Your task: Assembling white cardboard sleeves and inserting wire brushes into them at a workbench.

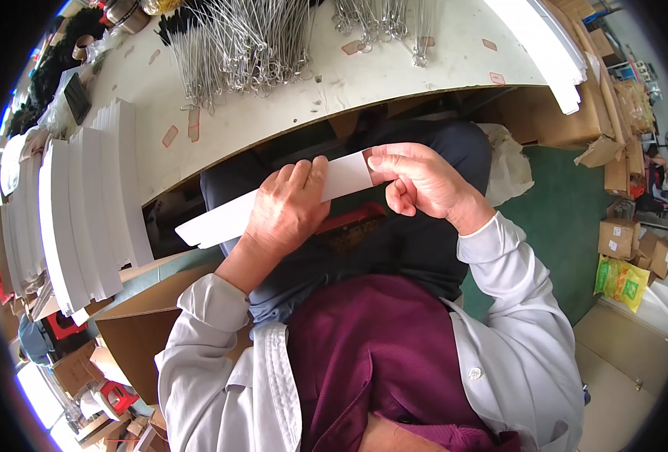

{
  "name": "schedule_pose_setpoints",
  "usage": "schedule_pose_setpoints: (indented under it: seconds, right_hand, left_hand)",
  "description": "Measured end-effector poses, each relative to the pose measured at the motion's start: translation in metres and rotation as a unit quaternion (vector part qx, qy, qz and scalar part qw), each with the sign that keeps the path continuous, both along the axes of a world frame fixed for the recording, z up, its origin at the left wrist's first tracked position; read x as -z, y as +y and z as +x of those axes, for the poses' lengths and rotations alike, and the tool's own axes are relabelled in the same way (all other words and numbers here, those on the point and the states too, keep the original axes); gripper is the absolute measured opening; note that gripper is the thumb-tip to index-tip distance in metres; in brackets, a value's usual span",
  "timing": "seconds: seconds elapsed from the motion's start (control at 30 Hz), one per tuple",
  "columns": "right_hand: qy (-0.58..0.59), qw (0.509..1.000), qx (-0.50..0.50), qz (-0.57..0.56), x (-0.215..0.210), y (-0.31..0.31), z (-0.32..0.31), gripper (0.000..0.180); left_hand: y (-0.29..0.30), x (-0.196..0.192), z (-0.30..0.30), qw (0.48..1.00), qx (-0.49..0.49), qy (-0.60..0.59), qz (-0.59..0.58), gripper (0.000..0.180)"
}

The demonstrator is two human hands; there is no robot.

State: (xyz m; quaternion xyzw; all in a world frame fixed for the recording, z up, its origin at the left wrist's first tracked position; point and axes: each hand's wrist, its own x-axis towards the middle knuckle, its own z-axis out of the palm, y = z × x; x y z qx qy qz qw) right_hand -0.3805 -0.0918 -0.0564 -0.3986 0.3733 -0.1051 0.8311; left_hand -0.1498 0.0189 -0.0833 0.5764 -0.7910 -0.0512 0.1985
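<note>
A long white card strip [221, 218] is held over my lap, slanting from lower left up to the right. My left hand [287, 209] wraps over its middle, fingers on top. My right hand [420, 181] pinches the strip's right end, where a small reddish piece [369, 162] shows under the thumb. Under the hands lie my dark trousers and a red-edged object [349, 218] on my lap.
A white worktable [288, 105] curves in front, carrying bundles of metal wire pieces [243, 45] and small reddish tags [193, 124]. Stacks of white card strips [85, 211] stand at left. Cardboard boxes [635, 241] and a yellow bag [622, 282] sit on the floor at right.
</note>
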Motion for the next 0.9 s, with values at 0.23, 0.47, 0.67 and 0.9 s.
schedule_pose_setpoints:
  seconds: [0.23,0.47,0.67,0.9]
  right_hand:
    - [0.141,0.607,-0.09,-0.777,-0.007,0.012,0.02,0.072]
    - [0.141,0.583,-0.19,-0.777,0.011,0.008,0.031,0.063]
    - [0.145,0.553,-0.176,-0.802,0.006,0.001,0.026,0.058]
    - [0.127,0.573,-0.213,-0.781,0.01,0.006,0.039,0.068]
  left_hand:
    - [-0.011,-0.009,0.005,0.997,-0.02,0.043,0.055,0.067]
    - [-0.012,-0.012,0.007,0.997,0.001,0.061,0.055,0.067]
    - [0.005,-0.022,0.031,0.998,-0.025,0.02,0.049,0.066]
    - [-0.002,-0.02,0.021,0.995,-0.014,0.041,0.089,0.067]
